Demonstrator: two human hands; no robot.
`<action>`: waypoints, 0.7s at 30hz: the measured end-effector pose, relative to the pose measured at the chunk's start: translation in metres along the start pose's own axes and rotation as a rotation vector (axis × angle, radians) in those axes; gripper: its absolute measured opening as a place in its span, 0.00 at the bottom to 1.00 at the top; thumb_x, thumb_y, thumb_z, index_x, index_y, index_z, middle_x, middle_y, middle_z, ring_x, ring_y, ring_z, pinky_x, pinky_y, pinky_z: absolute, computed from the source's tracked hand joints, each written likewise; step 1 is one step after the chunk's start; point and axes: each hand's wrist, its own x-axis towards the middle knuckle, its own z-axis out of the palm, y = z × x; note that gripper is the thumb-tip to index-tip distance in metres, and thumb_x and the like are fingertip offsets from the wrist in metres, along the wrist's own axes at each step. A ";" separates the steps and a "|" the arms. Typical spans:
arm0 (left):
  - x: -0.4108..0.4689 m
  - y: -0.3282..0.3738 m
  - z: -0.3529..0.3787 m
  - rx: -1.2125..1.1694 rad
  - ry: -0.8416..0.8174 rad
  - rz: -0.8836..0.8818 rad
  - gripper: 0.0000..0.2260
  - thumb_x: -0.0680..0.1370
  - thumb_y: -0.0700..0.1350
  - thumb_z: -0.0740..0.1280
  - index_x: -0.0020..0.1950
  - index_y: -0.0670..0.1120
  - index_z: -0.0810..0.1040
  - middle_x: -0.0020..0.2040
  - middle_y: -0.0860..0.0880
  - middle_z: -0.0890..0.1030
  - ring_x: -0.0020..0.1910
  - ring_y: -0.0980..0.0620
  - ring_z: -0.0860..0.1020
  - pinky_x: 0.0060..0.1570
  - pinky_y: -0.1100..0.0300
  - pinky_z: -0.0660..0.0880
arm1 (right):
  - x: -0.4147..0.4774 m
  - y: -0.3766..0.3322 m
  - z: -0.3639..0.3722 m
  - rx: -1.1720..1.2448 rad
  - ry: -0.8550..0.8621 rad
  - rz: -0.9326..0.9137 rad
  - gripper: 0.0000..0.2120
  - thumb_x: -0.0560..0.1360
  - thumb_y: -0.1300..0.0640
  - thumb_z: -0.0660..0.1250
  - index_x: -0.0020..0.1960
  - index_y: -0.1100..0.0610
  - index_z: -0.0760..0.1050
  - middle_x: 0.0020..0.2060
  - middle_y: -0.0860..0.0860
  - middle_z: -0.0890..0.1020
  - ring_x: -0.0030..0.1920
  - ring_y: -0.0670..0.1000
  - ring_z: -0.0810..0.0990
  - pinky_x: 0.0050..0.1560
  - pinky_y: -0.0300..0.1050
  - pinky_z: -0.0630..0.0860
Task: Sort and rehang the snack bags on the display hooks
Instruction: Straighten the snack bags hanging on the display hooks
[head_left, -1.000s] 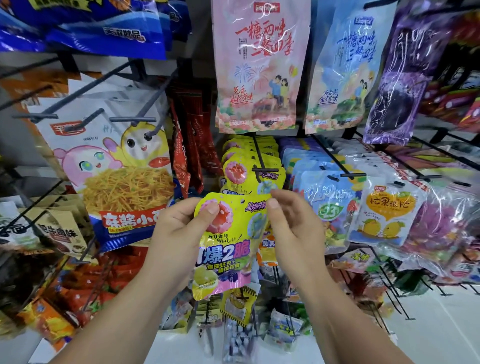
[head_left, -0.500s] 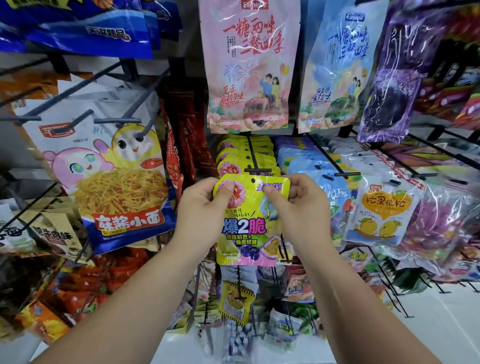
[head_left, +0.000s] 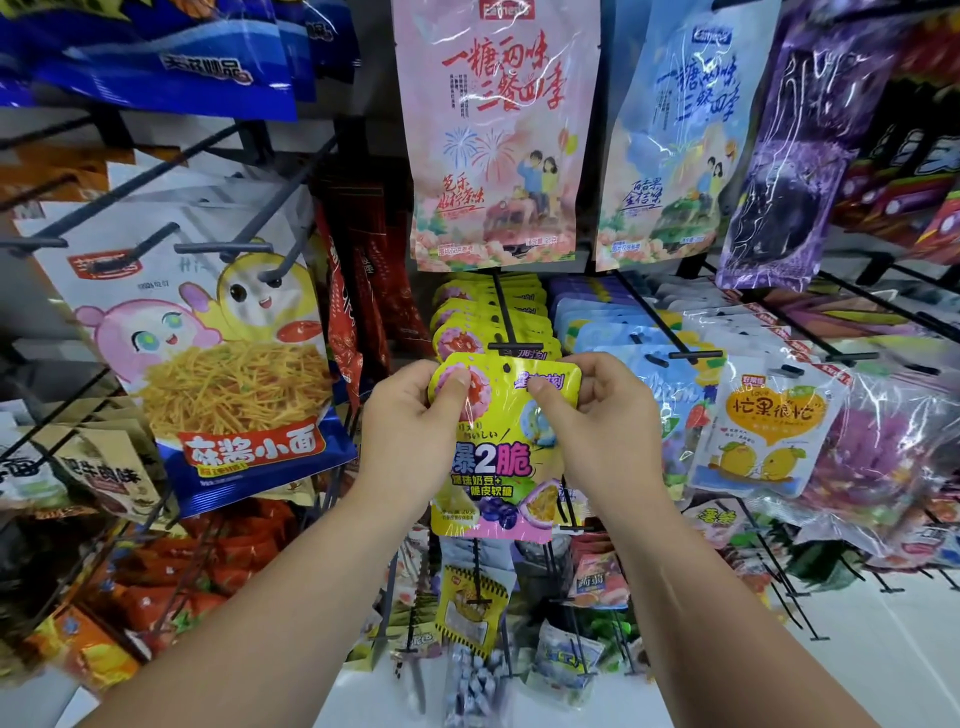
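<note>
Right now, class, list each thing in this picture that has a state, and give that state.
Left hand: pinching the yellow bag's top left corner.
Right hand: pinching its top right corner.
Yellow bag: upright, held, hole just below the hook tip, not yet hung.
Hook: loaded with matching yellow bags.
Noodle bag: hanging.
Pink bag: hanging.

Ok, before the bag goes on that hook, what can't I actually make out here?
- Head view: right edge of the yellow bag hidden under the right hand; left top corner under the left hand.
- Matching bags behind on the hook: count hidden, since they overlap.
- Bag's hang hole is below the hook's tip; not threaded yet.
- Bottom shelf packets: blurred, unreadable.
</note>
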 end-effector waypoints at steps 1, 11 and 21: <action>0.001 -0.001 0.000 0.008 0.001 0.001 0.14 0.81 0.51 0.66 0.42 0.44 0.83 0.39 0.42 0.83 0.42 0.36 0.80 0.48 0.37 0.79 | 0.000 0.000 -0.001 -0.016 -0.003 -0.008 0.11 0.75 0.48 0.75 0.54 0.49 0.78 0.29 0.46 0.66 0.30 0.47 0.66 0.35 0.47 0.67; 0.024 -0.013 0.011 0.142 0.042 0.048 0.17 0.83 0.50 0.65 0.41 0.39 0.76 0.37 0.37 0.76 0.33 0.42 0.70 0.34 0.49 0.67 | -0.011 0.018 0.011 -0.560 0.142 -0.585 0.24 0.66 0.52 0.81 0.59 0.57 0.81 0.62 0.57 0.78 0.63 0.60 0.75 0.61 0.57 0.73; 0.022 -0.021 0.020 0.310 0.100 0.028 0.09 0.83 0.51 0.65 0.48 0.46 0.76 0.36 0.49 0.77 0.33 0.50 0.73 0.34 0.53 0.69 | -0.002 0.023 0.019 -0.993 -0.081 -0.526 0.34 0.64 0.43 0.80 0.67 0.50 0.77 0.74 0.52 0.72 0.80 0.61 0.60 0.74 0.69 0.52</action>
